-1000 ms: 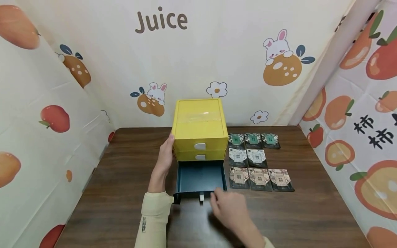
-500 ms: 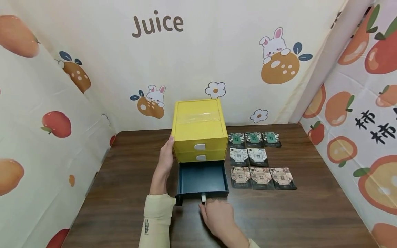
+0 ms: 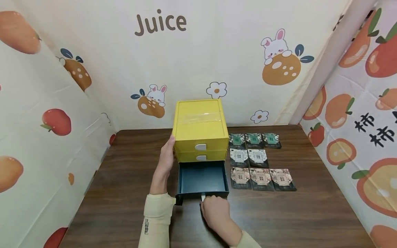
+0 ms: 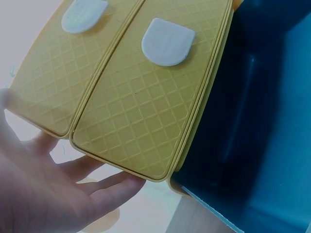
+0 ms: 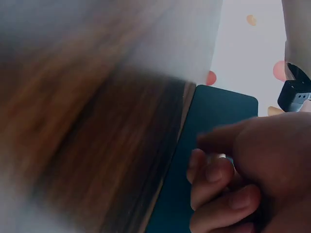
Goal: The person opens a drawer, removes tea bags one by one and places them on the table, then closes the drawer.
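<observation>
A small yellow drawer cabinet [image 3: 200, 125] stands at the back of the table, its two upper drawers shut. Below them, the dark blue bottom drawer [image 3: 203, 177] is pulled out, its bare floor showing. My left hand [image 3: 165, 156] rests against the cabinet's left side; in the left wrist view its spread fingers [image 4: 114, 191] touch the side edge beside the white-handled yellow fronts [image 4: 131, 107]. At the drawer's front, my right hand [image 3: 216, 212] has curled fingers around the white handle [image 3: 203, 198]. The right wrist view shows only a sliver of that handle [image 5: 221, 156] between finger and thumb.
Right of the cabinet lie flat square packets in three rows: green-labelled packets [image 3: 254, 139] at the back, white-labelled packets [image 3: 258, 156] in the middle, pinkish packets [image 3: 262, 178] in front. Printed cloth [image 3: 198, 51] walls the wooden table [image 3: 130, 165] behind and on both sides.
My right hand has moved left from the drawer's front right corner to the white handle, and its fingers have curled there. The left hand stays on the cabinet; the drawer looks equally far out.
</observation>
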Motion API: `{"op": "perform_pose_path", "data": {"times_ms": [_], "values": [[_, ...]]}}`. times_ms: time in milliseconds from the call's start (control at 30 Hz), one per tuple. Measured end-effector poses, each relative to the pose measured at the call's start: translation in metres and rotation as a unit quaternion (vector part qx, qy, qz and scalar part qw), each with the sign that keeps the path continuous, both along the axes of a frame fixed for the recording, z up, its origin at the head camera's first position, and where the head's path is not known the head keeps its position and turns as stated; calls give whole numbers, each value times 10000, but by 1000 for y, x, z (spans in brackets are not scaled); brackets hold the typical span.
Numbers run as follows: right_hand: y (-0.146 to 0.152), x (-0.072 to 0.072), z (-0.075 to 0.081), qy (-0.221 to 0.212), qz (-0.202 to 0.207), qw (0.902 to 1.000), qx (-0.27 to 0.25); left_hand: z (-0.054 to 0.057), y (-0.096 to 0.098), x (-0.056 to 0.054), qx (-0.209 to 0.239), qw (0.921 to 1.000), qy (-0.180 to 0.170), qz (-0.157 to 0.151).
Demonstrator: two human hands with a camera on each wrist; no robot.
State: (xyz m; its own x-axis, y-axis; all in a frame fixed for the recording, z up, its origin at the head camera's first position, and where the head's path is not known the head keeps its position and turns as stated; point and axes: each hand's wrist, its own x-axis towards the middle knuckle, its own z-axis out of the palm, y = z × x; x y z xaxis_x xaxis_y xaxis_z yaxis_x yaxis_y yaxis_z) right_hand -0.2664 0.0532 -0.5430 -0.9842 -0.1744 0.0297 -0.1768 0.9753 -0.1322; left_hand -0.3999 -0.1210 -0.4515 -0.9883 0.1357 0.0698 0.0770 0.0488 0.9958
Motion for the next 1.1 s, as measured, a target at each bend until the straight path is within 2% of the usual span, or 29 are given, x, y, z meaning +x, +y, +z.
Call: {"op": "perform_pose_path", "data": {"times_ms": [67,200,300,400,500,700,800,867,967,1100], "values": [[-2,-1,0,-75,-30,10000,30,-8,0,-4,-48,10000,51,48],[-3,-6,-2,-171,-161,9997,58,-8,3,-4,-153,9998,116,106],[-3,-14,-6,40,-196,9997,162,-8,4,-4,-189,9996,121,151],[-2,-25,-8,257,-202,9992,216,-7,5,-4,-206,9995,112,211],[-2,-37,-7,294,-261,9990,204,-6,6,-4,-213,9995,134,212],[2,-62,0,208,-333,9990,208,-6,8,-3,-218,9994,230,142],[3,-75,4,36,-446,9988,200,-4,9,-3,-199,9996,160,110],[4,-83,6,-188,-558,9981,203,-1,9,-2,-172,9998,56,55],[3,-92,6,-488,-724,9961,142,12,10,6,-208,9997,-129,-33],[2,-96,4,-733,-901,9932,-47,29,13,15,-224,9991,-332,-164]]}}
